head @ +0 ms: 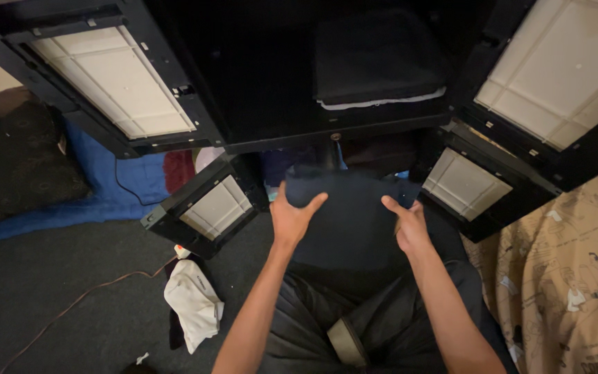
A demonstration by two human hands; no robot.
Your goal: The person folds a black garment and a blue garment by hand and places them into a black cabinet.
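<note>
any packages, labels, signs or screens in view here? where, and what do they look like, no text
No packages, signs or screens in view.
Printed fabric: lower right beside the cabinet, tan with cartoon-style figures and some lettering at the bottom corner.
White cloth bag: on the dark floor at lower left, crumpled, with a small dark mark too small to make out.
Left hand and right hand hold a dark folded garment, with no label showing.

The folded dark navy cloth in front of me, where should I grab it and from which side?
Grip the folded dark navy cloth at its two side edges near the top, one from each side. It lies flat and wide, its sides open. The left hand already has its grip on the upper left corner; the right hand sits at the right edge, though whether it pinches the fabric cannot be told.
</note>
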